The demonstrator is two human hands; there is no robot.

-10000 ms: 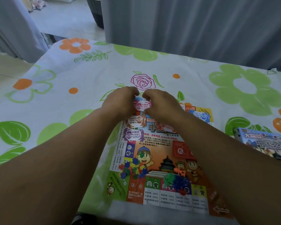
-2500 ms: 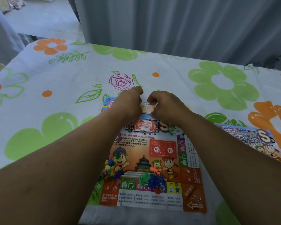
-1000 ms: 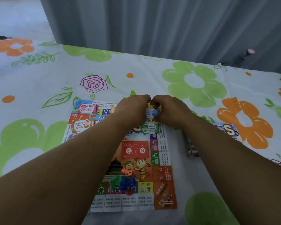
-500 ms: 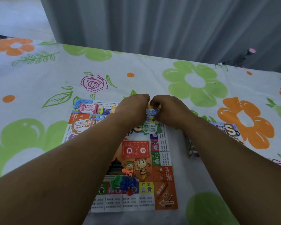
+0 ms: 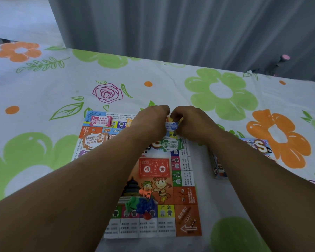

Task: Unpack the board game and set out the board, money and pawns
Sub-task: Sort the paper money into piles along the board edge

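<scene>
The colourful game board (image 5: 185, 195) lies flat on the flowered tablecloth. At its far right corner my left hand (image 5: 152, 120) and my right hand (image 5: 189, 122) meet, both pinching a small stack of blue play money (image 5: 171, 126). A green money stack (image 5: 172, 143) lies just below them. A pink stack (image 5: 100, 120) and an orange stack (image 5: 94, 140) lie at the board's far left. Small orange, green and blue plastic pawns (image 5: 141, 203) sit in a heap near the board's near edge. My forearms hide the board's middle left.
The game box (image 5: 258, 145) lies to the right of the board, partly under my right forearm. A grey curtain (image 5: 171, 30) hangs behind the table's far edge. The flowered tablecloth (image 5: 44, 99) stretches wide to the left and far side.
Over ten seconds my view swung right and my hands went from the board's far left to its far right, where green and blue stacks now lie. In the last second, hardly any movement.
</scene>
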